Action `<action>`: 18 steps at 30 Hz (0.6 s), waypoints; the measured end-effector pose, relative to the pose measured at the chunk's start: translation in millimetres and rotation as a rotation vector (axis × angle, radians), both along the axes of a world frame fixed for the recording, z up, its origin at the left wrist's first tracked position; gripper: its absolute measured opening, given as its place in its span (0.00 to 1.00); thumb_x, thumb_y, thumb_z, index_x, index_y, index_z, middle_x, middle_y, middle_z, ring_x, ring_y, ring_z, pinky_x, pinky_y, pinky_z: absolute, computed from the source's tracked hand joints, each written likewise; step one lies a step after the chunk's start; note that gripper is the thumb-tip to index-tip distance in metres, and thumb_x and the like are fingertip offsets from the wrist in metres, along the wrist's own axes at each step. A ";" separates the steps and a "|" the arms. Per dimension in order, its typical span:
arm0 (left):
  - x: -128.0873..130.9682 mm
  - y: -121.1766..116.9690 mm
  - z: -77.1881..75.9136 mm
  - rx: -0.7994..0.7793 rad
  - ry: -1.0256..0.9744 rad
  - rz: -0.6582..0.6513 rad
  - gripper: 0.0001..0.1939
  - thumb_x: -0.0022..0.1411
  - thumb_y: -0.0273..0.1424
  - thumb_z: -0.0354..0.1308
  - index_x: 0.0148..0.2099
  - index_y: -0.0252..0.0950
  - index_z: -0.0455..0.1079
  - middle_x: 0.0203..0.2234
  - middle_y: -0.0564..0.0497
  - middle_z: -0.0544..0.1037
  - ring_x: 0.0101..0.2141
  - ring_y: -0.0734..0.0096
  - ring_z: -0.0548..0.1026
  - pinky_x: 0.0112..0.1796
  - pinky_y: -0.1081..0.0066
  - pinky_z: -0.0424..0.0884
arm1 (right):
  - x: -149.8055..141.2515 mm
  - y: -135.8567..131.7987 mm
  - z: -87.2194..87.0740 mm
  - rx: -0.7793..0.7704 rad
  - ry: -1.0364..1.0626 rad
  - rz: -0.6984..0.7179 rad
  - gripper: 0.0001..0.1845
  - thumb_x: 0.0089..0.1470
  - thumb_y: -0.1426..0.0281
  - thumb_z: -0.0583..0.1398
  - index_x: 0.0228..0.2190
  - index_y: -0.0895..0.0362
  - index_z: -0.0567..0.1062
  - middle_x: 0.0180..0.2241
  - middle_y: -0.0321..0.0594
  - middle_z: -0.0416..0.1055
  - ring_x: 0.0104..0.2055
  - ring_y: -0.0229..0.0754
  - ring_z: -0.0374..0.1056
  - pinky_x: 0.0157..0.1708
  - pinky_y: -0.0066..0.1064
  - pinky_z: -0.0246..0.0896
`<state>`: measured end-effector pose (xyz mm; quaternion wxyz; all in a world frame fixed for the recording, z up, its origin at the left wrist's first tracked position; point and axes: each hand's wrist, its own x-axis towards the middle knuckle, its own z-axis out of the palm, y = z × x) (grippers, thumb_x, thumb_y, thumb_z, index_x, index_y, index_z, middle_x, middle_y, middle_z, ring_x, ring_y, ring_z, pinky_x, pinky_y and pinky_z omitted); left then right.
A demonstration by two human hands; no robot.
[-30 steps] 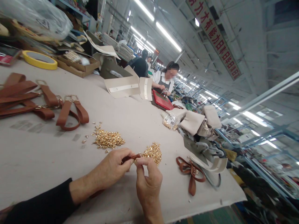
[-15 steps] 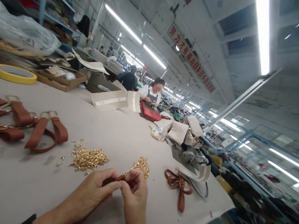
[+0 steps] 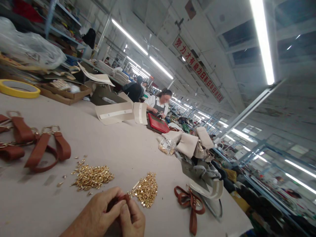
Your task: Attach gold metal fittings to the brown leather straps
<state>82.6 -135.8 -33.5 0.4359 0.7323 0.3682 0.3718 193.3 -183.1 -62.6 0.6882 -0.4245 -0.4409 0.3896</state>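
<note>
My left hand (image 3: 101,210) and my right hand (image 3: 132,215) meet at the bottom of the view, fingertips pressed together. Both are closed on a brown leather strap (image 3: 126,197), of which only a small part shows between the fingers. A bit of gold metal hardware (image 3: 128,193) sticks out at its end. Just beyond my right fingers lies a pile of small gold studs (image 3: 147,190). Another pile of small gold pieces (image 3: 93,177) lies past my left hand. Finished-looking brown straps with gold rings (image 3: 48,148) rest at the left.
A yellow tape roll (image 3: 19,89) and a cardboard tray (image 3: 66,95) stand at the back left. Another brown strap (image 3: 191,205) lies at the right, near beige bag pieces (image 3: 189,141). Across the table a person (image 3: 159,105) handles something by a red item (image 3: 158,123).
My hands have shifted left and slightly lower with the strap, uncovering more of the right-hand stud pile. The camera view has tilted up a little.
</note>
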 end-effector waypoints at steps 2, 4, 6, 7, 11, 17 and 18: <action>1.4 -1.7 -0.2 0.014 -0.012 0.037 0.15 0.62 0.42 0.50 0.29 0.38 0.67 0.25 0.53 0.76 0.29 0.67 0.72 0.31 0.72 0.64 | -0.5 1.1 1.3 -0.012 0.070 0.046 0.24 0.51 0.50 0.68 0.38 0.58 0.83 0.35 0.44 0.78 0.39 0.52 0.75 0.42 0.35 0.72; 1.9 -3.5 2.2 -0.018 -0.036 0.015 0.15 0.61 0.42 0.51 0.29 0.39 0.68 0.25 0.53 0.77 0.29 0.66 0.73 0.32 0.71 0.65 | -1.1 2.6 -0.1 -0.026 0.164 0.087 0.25 0.49 0.50 0.69 0.38 0.58 0.83 0.35 0.45 0.78 0.37 0.52 0.75 0.41 0.38 0.73; 1.3 -5.1 6.1 -0.075 -0.076 -0.056 0.14 0.61 0.42 0.51 0.32 0.39 0.72 0.28 0.52 0.79 0.32 0.64 0.75 0.34 0.71 0.68 | -1.6 3.6 -3.7 -0.025 0.242 0.091 0.26 0.47 0.50 0.70 0.38 0.58 0.83 0.36 0.46 0.78 0.35 0.52 0.75 0.39 0.41 0.73; 0.8 -5.7 8.1 -0.098 -0.098 -0.093 0.14 0.61 0.42 0.51 0.34 0.40 0.73 0.31 0.52 0.80 0.35 0.63 0.76 0.37 0.71 0.69 | -1.6 3.7 -5.9 -0.018 0.266 0.081 0.26 0.46 0.50 0.71 0.38 0.58 0.83 0.36 0.46 0.78 0.35 0.52 0.75 0.39 0.41 0.73; -1.3 -7.9 13.5 -0.125 -0.138 -0.193 0.13 0.63 0.40 0.52 0.41 0.41 0.75 0.37 0.52 0.80 0.40 0.62 0.76 0.42 0.71 0.70 | 1.0 1.5 -15.3 0.000 0.284 0.025 0.22 0.47 0.52 0.71 0.35 0.58 0.82 0.33 0.46 0.78 0.33 0.50 0.75 0.37 0.39 0.73; -1.8 -8.1 11.7 -0.147 -0.086 -0.067 0.19 0.62 0.42 0.52 0.51 0.39 0.70 0.31 0.52 0.78 0.34 0.64 0.76 0.33 0.71 0.68 | 37.2 -12.0 -11.9 -0.087 0.263 -0.134 0.22 0.45 0.53 0.72 0.33 0.59 0.81 0.30 0.44 0.77 0.30 0.44 0.73 0.31 0.32 0.72; -2.5 -6.9 10.8 -0.126 -0.065 -0.034 0.19 0.62 0.42 0.52 0.50 0.38 0.70 0.28 0.53 0.77 0.31 0.65 0.75 0.33 0.71 0.68 | 51.5 -15.7 -8.5 -0.108 0.262 -0.173 0.23 0.45 0.53 0.72 0.35 0.59 0.81 0.30 0.43 0.77 0.30 0.44 0.73 0.31 0.31 0.72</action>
